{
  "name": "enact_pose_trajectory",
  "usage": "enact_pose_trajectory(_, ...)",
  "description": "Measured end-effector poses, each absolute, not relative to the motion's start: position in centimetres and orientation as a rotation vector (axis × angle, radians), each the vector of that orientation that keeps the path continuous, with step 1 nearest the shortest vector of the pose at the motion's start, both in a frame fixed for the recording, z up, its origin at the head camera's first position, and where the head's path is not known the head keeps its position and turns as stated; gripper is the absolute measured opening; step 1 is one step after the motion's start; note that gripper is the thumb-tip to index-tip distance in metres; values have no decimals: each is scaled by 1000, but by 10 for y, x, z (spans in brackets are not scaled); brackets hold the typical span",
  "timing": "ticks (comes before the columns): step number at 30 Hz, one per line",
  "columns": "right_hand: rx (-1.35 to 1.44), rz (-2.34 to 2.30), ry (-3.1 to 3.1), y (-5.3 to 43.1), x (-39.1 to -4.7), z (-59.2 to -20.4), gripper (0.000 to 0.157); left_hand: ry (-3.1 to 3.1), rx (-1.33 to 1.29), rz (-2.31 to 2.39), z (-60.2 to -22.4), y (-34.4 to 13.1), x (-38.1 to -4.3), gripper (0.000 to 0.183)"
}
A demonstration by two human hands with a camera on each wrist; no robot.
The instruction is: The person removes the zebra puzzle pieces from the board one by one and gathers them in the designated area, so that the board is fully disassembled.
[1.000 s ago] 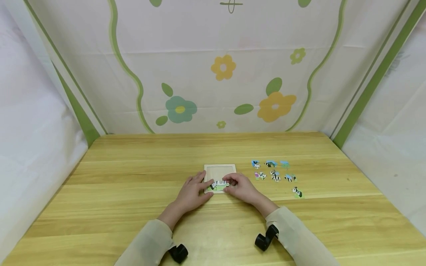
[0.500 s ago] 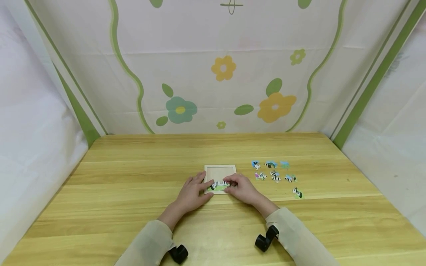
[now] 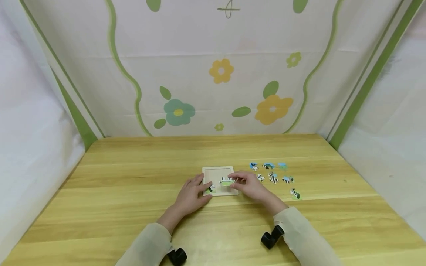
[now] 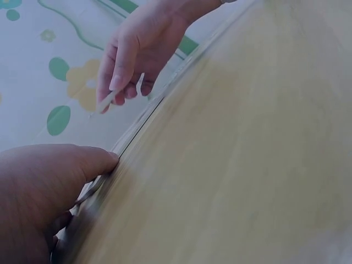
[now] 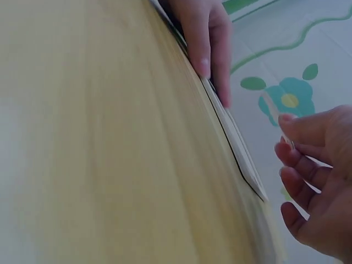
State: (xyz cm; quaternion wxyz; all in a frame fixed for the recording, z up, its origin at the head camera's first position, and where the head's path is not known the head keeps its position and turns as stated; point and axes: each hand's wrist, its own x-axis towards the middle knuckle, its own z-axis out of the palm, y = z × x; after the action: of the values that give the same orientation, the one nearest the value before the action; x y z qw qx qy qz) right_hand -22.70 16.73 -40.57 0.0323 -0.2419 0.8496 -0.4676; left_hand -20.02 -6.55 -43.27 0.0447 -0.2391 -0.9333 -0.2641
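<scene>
In the head view my left hand (image 3: pixel 190 195) rests at the left side of a small square wooden puzzle tray (image 3: pixel 217 167), fingers spread over its edge and thumb at the near edge. A puzzle piece with a black-and-white animal on green (image 3: pixel 211 189) lies in the tray's near left corner, partly under the index finger. My right hand (image 3: pixel 249 185) pinches another puzzle piece (image 3: pixel 227 181), green with white and black, above the tray. In the right wrist view that piece, seen edge-on, is between thumb and fingers, apart from the tray (image 5: pixel 237 148).
Several loose puzzle pieces (image 3: pixel 273 178) lie on the wooden table (image 3: pixel 139 173) to the right of the tray. One panda piece (image 3: pixel 295 194) lies nearer to me. A flower-printed cloth (image 3: pixel 199 85) hangs behind the table.
The right hand has lifted the green puzzle piece off the tray and drawn slightly to the right. The left hand stays in place; the head view has shifted a little.
</scene>
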Motion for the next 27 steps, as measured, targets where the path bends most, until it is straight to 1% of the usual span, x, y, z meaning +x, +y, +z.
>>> enact_pose_trajectory(8, -685, -1432, 2648, 211, -224, -390, 31, -2832, -707, -802, -433, -67, -201, 43)
enact_pose_trajectory(17, -597, -1412, 2726, 263, -214, -383, 33, -2835, -694, -796, -436, -68, -201, 43)
enact_pose_trajectory(27, -580, -1368, 2778, 298, -203, -383, 33, -2828, -699, -802, -435, -67, -201, 43)
